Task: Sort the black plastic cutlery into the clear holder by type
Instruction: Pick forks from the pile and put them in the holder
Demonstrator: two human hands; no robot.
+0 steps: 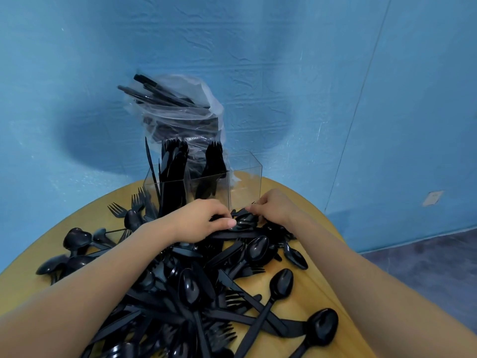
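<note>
Cutlery mostly unsorted on the surface, holder partly filled, left hand and right hand pinching pieces together.

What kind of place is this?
Probably a staged sorting setup in a plain room, not a kitchen: a bare blue wall, a round wooden table, and a dark floor to the right.

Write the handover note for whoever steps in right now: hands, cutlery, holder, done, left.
Left hand and right hand: both curled on pieces at the far edge of the cutlery pile; which pieces is unclear.
Clear holder: behind the hands; left and middle compartments hold upright cutlery, right one looks empty.
Done: part sorted.
Left: most of the pile, spread over the table.
</note>
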